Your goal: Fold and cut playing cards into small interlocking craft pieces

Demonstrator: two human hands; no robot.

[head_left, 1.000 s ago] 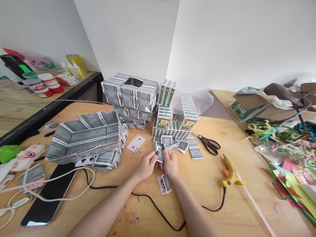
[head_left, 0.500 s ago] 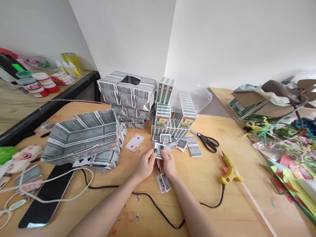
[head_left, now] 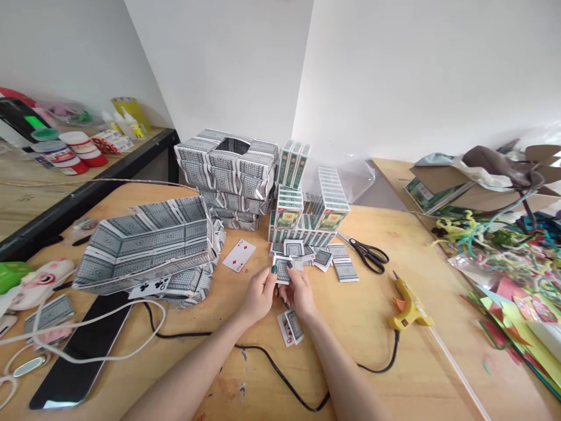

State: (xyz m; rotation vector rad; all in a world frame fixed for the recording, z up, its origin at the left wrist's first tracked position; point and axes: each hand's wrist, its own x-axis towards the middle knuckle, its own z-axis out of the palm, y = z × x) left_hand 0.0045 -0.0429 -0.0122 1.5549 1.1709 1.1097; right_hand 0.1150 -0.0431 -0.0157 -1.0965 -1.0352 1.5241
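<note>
My left hand [head_left: 259,294] and my right hand [head_left: 302,294] pinch a grey-backed playing card [head_left: 283,271] between them, thumbs on its near face. Whether there is more than one card cannot be seen. Just beyond lie loose cards [head_left: 322,258], some overlapping. Two cards [head_left: 286,329] rest below my right hand, and a two of diamonds [head_left: 239,255] lies face up to the left. Behind the loose cards are stacked card boxes [head_left: 289,217].
At the left, a tray built of cards [head_left: 149,240] stands near a black phone [head_left: 83,351]. Card-covered boxes [head_left: 228,164] are piled behind. Scissors [head_left: 370,256] and a yellow glue gun [head_left: 407,304] lie right; its black cable passes beneath my forearms.
The card between my hands now shows its patterned back more fully, where a white edge or fold showed before. My hands have barely moved.
</note>
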